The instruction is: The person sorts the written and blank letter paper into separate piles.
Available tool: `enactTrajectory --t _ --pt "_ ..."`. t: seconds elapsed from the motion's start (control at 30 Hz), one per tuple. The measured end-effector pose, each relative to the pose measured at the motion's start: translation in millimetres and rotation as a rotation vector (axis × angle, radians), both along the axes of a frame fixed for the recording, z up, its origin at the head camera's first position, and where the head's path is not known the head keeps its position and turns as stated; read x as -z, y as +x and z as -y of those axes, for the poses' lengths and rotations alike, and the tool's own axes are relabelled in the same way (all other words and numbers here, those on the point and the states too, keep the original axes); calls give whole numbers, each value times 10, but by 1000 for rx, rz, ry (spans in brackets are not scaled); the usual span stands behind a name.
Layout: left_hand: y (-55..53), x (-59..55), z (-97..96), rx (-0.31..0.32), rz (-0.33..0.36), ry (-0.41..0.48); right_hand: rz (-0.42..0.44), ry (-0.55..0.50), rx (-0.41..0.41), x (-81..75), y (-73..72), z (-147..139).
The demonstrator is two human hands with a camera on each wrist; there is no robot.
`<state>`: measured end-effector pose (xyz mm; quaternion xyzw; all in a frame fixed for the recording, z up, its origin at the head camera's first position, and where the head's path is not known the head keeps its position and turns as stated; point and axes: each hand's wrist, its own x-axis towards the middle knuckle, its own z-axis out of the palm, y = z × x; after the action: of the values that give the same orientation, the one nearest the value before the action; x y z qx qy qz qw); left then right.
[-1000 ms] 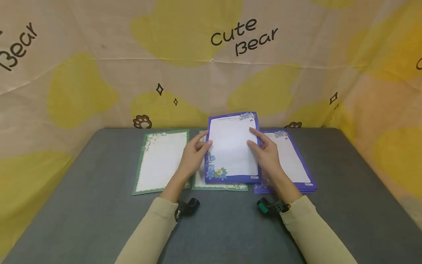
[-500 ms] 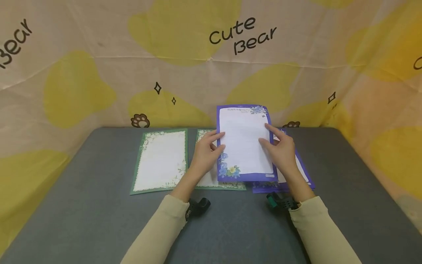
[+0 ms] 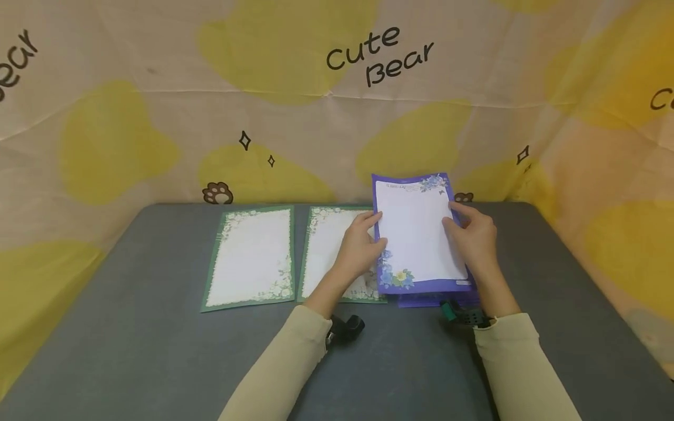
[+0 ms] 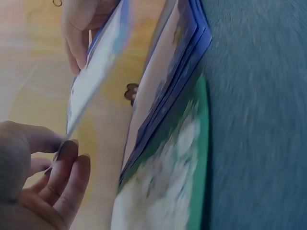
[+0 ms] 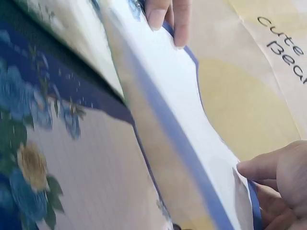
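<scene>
A sheet of paper with a purple border and blue flowers (image 3: pixel 418 231) is held up between both hands. My left hand (image 3: pixel 359 245) pinches its left edge, thumb in front and fingers behind, as the left wrist view also shows. At the right edge, my right hand (image 3: pixel 474 237) pinches it the same way; in the right wrist view the sheet (image 5: pixel 192 129) bows slightly. Beneath it lies a stack of purple-bordered sheets (image 3: pixel 421 301), mostly hidden in the head view. In the left wrist view this stack (image 4: pixel 163 72) shows several layers, apart from the raised sheet.
Two green-bordered floral sheets lie on the grey table (image 3: pixel 131 333): one at the left (image 3: pixel 250 257), another in the middle (image 3: pixel 326 245), partly covered by my left arm and the held sheet. A printed cloth (image 3: pixel 295 117) hangs behind the table.
Both hands have carried the purple-bordered sheet to the right, from over the middle green-bordered sheet to over the purple stack. It rose at first, then came down slightly.
</scene>
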<state>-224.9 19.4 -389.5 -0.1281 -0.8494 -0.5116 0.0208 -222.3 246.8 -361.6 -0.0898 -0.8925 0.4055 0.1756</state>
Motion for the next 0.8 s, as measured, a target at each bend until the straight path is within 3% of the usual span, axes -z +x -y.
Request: enactTrajectory --t 0.3,0.57,0.8 --pt "-3 110 -270 -17 6 -213 55 119 -22 185 -44 -240" --pt "17 156 -414 -47 -19 -526 141 199 -78 408 -73 -333" --pt "-1 147 -493 -58 2 -711 101 273 -117 550 -67 -366"
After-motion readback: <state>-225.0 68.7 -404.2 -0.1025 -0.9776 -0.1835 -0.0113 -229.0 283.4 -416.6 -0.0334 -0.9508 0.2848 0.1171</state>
